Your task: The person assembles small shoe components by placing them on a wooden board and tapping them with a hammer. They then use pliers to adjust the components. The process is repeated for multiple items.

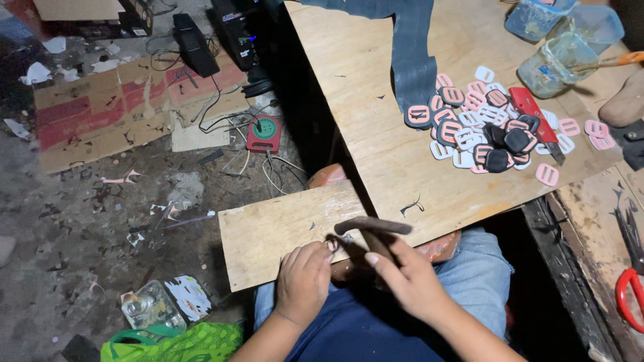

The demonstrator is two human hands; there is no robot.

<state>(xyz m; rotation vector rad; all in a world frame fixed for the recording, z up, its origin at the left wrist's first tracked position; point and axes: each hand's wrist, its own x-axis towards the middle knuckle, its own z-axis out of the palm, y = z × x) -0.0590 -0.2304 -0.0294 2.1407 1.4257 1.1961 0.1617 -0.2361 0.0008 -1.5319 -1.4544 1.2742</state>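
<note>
My right hand grips the handle of a small dark hammer, whose head lies across the near edge of a small wooden board. My left hand pinches a small pale buckle piece at the board's edge, right under the hammer head. The board rests over my lap, on blue jeans. A pile of pink, white and black buckle pieces lies on the large plywood table farther away.
A dark strap hangs over the table. A red utility knife lies by the pile, clear plastic containers stand at the back right, red-handled scissors at the right edge. Cardboard, cables and scraps litter the floor at left.
</note>
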